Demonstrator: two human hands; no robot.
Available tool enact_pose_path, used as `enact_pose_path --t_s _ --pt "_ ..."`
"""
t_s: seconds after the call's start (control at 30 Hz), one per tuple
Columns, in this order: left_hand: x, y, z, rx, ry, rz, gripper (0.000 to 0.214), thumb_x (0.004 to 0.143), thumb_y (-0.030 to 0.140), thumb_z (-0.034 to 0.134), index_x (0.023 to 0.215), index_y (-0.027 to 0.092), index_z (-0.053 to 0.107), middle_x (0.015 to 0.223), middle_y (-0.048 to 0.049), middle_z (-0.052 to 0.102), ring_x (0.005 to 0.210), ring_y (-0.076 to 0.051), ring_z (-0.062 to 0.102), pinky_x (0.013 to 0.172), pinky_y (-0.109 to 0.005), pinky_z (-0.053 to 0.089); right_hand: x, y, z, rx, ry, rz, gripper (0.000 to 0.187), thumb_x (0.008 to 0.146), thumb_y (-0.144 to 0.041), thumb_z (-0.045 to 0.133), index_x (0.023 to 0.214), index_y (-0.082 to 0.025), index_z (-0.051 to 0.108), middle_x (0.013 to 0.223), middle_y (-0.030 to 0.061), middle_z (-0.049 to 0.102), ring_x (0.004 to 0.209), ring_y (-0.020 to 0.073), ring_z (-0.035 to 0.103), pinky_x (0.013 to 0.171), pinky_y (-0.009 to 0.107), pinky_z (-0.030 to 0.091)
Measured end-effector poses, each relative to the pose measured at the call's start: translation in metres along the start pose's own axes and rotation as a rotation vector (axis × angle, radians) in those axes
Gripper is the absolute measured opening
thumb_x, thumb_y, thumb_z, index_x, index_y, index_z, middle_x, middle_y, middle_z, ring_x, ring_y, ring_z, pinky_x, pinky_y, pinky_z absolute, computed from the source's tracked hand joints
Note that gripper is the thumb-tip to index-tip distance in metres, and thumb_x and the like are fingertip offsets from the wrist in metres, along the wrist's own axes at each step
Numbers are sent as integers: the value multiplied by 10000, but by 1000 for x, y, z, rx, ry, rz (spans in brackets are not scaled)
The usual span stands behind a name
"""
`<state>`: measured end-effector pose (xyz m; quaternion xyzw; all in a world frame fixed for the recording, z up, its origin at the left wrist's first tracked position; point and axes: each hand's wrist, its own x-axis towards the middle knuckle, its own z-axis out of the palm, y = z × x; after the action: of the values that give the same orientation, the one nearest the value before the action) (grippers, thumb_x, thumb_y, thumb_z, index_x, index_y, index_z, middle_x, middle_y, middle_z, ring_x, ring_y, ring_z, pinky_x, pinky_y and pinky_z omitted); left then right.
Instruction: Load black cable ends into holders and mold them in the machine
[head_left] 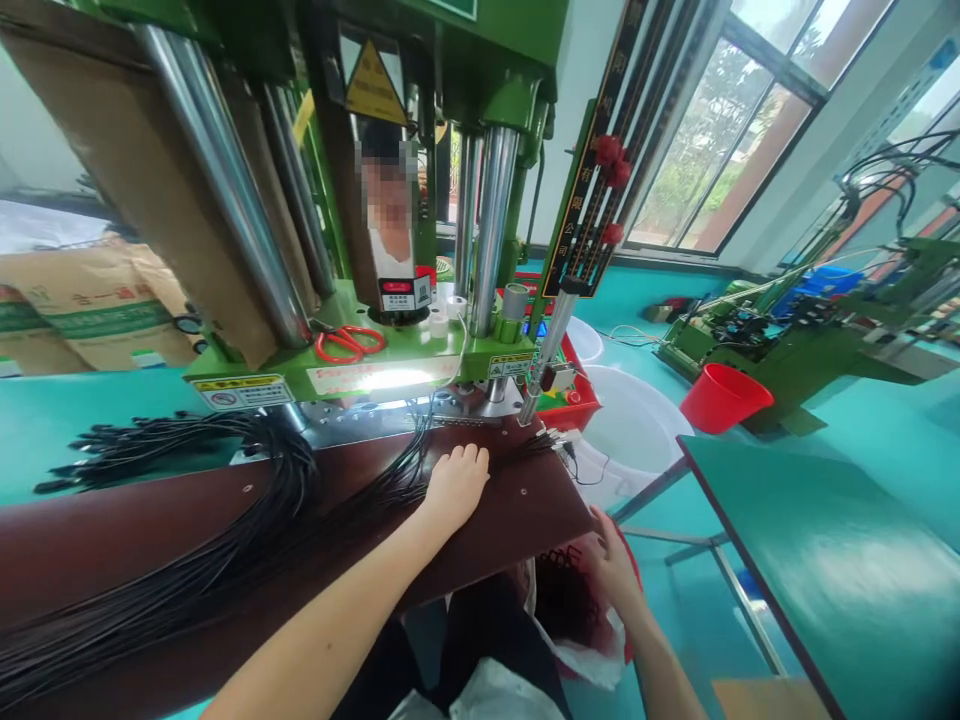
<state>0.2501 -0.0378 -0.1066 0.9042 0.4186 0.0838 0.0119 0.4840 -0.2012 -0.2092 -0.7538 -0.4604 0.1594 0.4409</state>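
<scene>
Two hands, mine, at the brown board before the green press. My left hand lies palm down on the near end of the black wire bundle spread across the board, fingers close together, gripping nothing. My right hand hangs below the board's edge at a bag of black parts; I cannot tell its grip. Red scissors rest on the press.

black cables, green press, red-handled scissors, red bucket
</scene>
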Motion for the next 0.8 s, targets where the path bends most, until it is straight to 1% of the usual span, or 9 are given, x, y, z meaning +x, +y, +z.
enact_pose_path --t_s 0.17,0.3,0.37,0.43,0.5,0.57,0.63,0.7,0.8 --pt "5 7 -2 8 -66 63 259 794 52 299 904 113 526 909 -143 553 865 -239 540 651 -324 450 -1 0 -21 44 38 31 507 704 -227 466 1207 -169 458 1176 115 542 1064 226 526 908 419 419" --pt "8 8 -10 -32 -85 7 244 824 117 274 920 102 497 848 -141 559 742 -237 573 588 -329 435 -5 -43 -35 75 190 -76 371 745 -246 483 1108 -187 532 1168 100 539 1083 229 493 957 442 363" --pt "8 4 -22 -149 -86 -38 220 839 186 294 922 110 484 722 -87 551 636 -199 561 551 -296 412 -11 -73 -35 184 179 -78 306 767 -266 501 1061 -205 563 1139 89 560 1067 228 500 959 436 357" --pt "2 0 -40 -469 -126 -68 204 842 273 332 867 139 484 624 -18 494 550 -138 507 499 -233 365 -18 -105 -27 399 10 -23 233 792 -278 509 995 -208 598 1058 84 610 1014 223 537 944 426 368" --pt "-12 -4 -61 -913 -262 -103 244 832 372 362 784 164 480 557 36 404 447 -76 391 411 -181 264 -22 -136 -12 671 -251 46 207 797 -283 526 954 -189 623 960 91 651 936 223 581 909 430 391" --pt "-33 -6 -78 -1267 -425 -164 303 806 457 390 726 173 460 504 69 328 381 -45 263 359 -168 158 -21 -165 7 943 -515 88 296 775 -302 571 1044 -180 591 952 107 656 943 236 584 891 449 393" --pt "-60 -4 -87 -1477 -486 -223 322 779 490 434 698 179 435 461 85 307 355 -33 203 340 -167 126 -14 -189 22 1149 -672 80 423 741 -354 612 1125 -195 537 1032 115 627 1003 236 554 906 451 373" --pt "-88 0 -85 -1582 -487 -278 323 769 496 460 694 184 422 424 93 310 334 -30 190 326 -168 136 -4 -209 32 1279 -738 54 477 706 -395 640 1129 -205 529 1058 108 612 1013 227 545 922 439 356" --pt "-129 7 -63 -1633 -500 -369 331 757 512 475 698 193 404 415 88 353 317 -39 246 321 -175 187 8 -225 38 1299 -818 63 323 741 -377 600 984 -165 609 910 90 653 895 212 597 889 415 380"
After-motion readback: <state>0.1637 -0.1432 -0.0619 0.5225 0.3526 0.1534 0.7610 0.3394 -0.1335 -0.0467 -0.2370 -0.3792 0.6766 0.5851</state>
